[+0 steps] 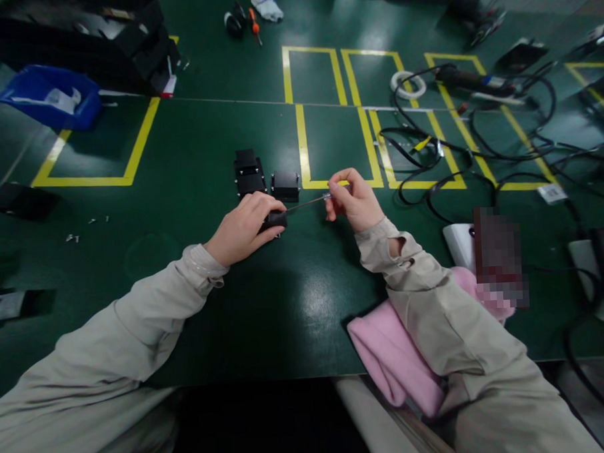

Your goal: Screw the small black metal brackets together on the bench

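My left hand (247,227) is wrapped round a small black block (276,219) on the green table (225,310), pressing it from above. In my right hand (353,201) is the handle end of a thin metal screwdriver (308,202), pinched between thumb and fingers. Its shaft points left, and its tip reaches the block beside my left fingertips. Just beyond my left hand sit more black parts with small screws at their edges: a longer one (248,173) and a squarer one (285,186).
Loose screws (72,238) lie at the left. A blue bin (51,96) and a black crate (129,47) stand at the back left. Black cables (458,143) tangle across the right, and a pink cloth (395,356) lies under my right forearm.
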`<state>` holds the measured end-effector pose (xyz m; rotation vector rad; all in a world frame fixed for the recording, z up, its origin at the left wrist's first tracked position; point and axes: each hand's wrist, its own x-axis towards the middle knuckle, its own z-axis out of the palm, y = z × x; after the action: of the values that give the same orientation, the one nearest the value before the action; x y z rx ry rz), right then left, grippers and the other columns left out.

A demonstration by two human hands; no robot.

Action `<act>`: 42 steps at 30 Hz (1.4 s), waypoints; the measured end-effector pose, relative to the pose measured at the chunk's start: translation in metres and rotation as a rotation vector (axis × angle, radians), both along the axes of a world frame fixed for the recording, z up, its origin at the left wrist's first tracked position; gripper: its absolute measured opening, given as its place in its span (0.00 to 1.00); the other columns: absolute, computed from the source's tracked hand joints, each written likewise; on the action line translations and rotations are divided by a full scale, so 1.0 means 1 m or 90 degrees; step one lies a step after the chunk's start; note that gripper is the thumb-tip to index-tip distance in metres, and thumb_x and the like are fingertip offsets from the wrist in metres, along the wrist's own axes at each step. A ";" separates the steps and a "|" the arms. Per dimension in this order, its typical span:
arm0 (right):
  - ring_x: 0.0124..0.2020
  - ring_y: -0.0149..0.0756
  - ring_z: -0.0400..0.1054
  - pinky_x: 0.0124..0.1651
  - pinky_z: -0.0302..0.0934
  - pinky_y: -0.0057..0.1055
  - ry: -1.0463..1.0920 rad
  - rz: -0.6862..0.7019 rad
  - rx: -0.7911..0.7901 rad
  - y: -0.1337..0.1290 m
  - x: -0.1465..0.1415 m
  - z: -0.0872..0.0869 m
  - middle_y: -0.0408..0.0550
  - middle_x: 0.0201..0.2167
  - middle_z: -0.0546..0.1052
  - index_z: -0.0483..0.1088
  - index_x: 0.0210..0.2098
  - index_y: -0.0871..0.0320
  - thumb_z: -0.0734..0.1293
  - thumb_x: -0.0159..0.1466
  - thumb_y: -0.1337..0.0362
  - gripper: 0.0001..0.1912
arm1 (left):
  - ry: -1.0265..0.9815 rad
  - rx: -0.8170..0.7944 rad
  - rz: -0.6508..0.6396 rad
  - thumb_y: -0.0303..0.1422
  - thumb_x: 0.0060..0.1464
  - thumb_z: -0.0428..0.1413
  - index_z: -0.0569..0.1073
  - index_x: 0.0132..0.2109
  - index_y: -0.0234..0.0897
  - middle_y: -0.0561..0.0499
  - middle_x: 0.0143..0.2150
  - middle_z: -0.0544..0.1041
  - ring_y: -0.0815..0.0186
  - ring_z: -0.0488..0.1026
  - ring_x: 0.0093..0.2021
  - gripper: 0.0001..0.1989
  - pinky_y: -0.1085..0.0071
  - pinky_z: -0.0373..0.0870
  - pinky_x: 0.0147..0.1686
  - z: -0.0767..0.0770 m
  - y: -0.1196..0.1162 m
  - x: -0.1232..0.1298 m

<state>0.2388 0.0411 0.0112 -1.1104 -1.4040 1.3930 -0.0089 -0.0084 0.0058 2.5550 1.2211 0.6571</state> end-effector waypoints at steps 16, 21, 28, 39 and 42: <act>0.14 0.23 0.64 0.19 0.59 0.24 0.001 -0.001 -0.009 -0.002 -0.001 0.004 0.28 0.15 0.69 0.59 0.35 0.52 0.71 0.56 0.45 0.23 | 0.000 -0.012 0.002 0.38 0.66 0.52 0.68 0.54 0.36 0.42 0.53 0.73 0.53 0.69 0.54 0.14 0.55 0.68 0.53 0.001 0.000 0.000; 0.13 0.23 0.62 0.20 0.62 0.25 0.010 0.007 -0.014 -0.001 0.000 0.002 0.29 0.13 0.67 0.58 0.32 0.52 0.70 0.54 0.38 0.27 | -0.004 -0.013 0.001 0.38 0.66 0.52 0.68 0.54 0.35 0.42 0.53 0.73 0.53 0.69 0.54 0.14 0.55 0.69 0.53 0.001 0.000 0.000; 0.14 0.23 0.64 0.19 0.59 0.23 0.010 0.019 -0.011 0.000 0.001 0.000 0.28 0.15 0.69 0.58 0.36 0.52 0.71 0.57 0.44 0.23 | 0.003 -0.009 0.004 0.38 0.66 0.52 0.68 0.54 0.37 0.42 0.53 0.73 0.54 0.70 0.54 0.14 0.55 0.68 0.55 0.000 0.000 0.000; 0.14 0.23 0.64 0.19 0.61 0.23 0.027 0.018 -0.004 -0.001 0.000 0.001 0.27 0.14 0.68 0.58 0.36 0.52 0.72 0.55 0.44 0.25 | -0.008 -0.003 0.000 0.38 0.66 0.52 0.68 0.54 0.36 0.42 0.53 0.73 0.54 0.70 0.54 0.14 0.56 0.69 0.54 0.000 0.000 0.000; 0.14 0.23 0.63 0.19 0.61 0.23 0.026 0.013 -0.006 -0.002 0.000 0.002 0.27 0.13 0.67 0.58 0.35 0.52 0.71 0.56 0.43 0.24 | -0.006 -0.004 -0.004 0.38 0.66 0.52 0.68 0.54 0.36 0.42 0.53 0.73 0.54 0.70 0.54 0.14 0.56 0.69 0.53 0.001 0.000 0.000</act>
<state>0.2387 0.0394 0.0128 -1.0699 -1.3845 1.4314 -0.0089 -0.0084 0.0066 2.5468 1.2106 0.6632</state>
